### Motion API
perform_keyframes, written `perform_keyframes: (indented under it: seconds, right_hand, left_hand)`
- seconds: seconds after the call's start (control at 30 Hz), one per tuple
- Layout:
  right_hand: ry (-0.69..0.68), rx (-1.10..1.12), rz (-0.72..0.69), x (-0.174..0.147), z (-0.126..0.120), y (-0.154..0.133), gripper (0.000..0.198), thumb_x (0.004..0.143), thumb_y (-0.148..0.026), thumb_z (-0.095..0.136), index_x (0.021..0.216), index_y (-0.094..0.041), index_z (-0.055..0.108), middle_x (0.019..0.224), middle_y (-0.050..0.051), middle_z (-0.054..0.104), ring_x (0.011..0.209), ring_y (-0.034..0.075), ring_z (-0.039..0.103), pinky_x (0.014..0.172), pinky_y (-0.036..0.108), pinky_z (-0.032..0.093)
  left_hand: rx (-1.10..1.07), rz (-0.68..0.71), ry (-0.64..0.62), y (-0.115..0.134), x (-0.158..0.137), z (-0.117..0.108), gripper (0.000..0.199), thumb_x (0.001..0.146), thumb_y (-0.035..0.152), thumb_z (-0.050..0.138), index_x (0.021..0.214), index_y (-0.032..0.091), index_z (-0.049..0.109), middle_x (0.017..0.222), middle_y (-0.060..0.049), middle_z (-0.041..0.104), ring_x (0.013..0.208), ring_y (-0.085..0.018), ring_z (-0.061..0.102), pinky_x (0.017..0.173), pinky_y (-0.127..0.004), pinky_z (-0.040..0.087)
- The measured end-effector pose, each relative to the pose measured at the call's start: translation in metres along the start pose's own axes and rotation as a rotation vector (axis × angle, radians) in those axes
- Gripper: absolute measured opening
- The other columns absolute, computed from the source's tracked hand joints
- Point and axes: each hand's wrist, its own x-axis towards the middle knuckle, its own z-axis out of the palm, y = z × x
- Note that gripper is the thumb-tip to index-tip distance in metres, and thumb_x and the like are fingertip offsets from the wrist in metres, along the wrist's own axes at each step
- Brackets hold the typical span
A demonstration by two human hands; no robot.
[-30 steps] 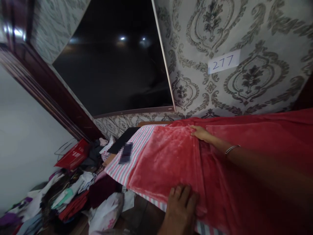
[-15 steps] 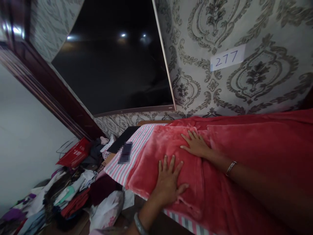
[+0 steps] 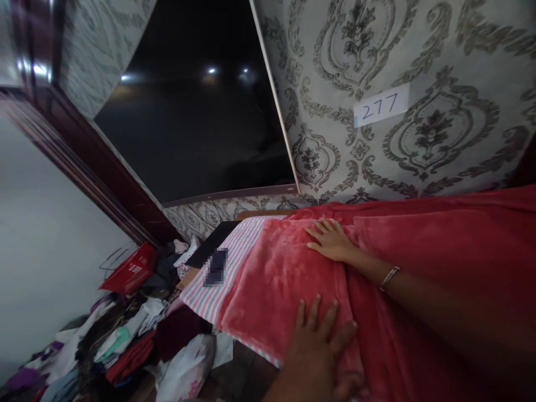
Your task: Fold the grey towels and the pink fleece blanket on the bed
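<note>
A plush red blanket (image 3: 272, 279) lies partly folded over a striped cloth (image 3: 205, 296) in pink, grey and white. My left hand (image 3: 314, 346) rests on the blanket's near part, fingers spread, close to the bottom of the view. Farther back, my right hand (image 3: 330, 240) lies flat on the same folded part, its fingers apart, near the fold's right edge. Neither hand grips anything. More of the red blanket extends to the right, under my right forearm.
A dark blurred-out object (image 3: 216, 268) lies on the striped cloth. Piled clothes (image 3: 125, 335), a white plastic bag (image 3: 186, 368) and a red basket (image 3: 132, 268) are at the left. A large television screen (image 3: 201, 111) hangs behind, beside a paper marked 277 (image 3: 382, 105).
My left hand has slid toward me and to the right across the blanket. My right hand has shifted only slightly left. The blanket's near part looks smoother.
</note>
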Motion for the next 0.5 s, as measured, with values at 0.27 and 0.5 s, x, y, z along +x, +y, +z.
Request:
perform_keyframes:
  seconds: [0.27, 0.5]
  right_hand:
    - [-0.057, 0.006, 0.055, 0.001, 0.003, 0.004, 0.066, 0.1, -0.055, 0.041, 0.161, -0.035, 0.03, 0.168, 0.006, 0.019, 0.156, 0.034, 0.012, 0.121, 0.066, 0.018]
    - [-0.086, 0.025, 0.062, -0.036, -0.01, -0.033, 0.071, 0.1, -0.056, 0.04, 0.162, -0.024, 0.031, 0.165, 0.016, 0.024, 0.153, 0.039, 0.019, 0.121, 0.067, 0.017]
  left_hand:
    - [0.023, -0.04, 0.04, 0.0, -0.005, 0.028, 0.073, 0.093, 0.042, 0.06, 0.16, 0.042, 0.029, 0.169, 0.002, 0.022, 0.156, -0.036, 0.019, 0.124, -0.066, 0.023]
    - [-0.044, 0.03, 0.069, 0.012, -0.021, 0.02, 0.064, 0.085, 0.055, 0.065, 0.147, 0.046, 0.051, 0.16, 0.004, 0.044, 0.15, -0.031, 0.038, 0.121, -0.057, 0.036]
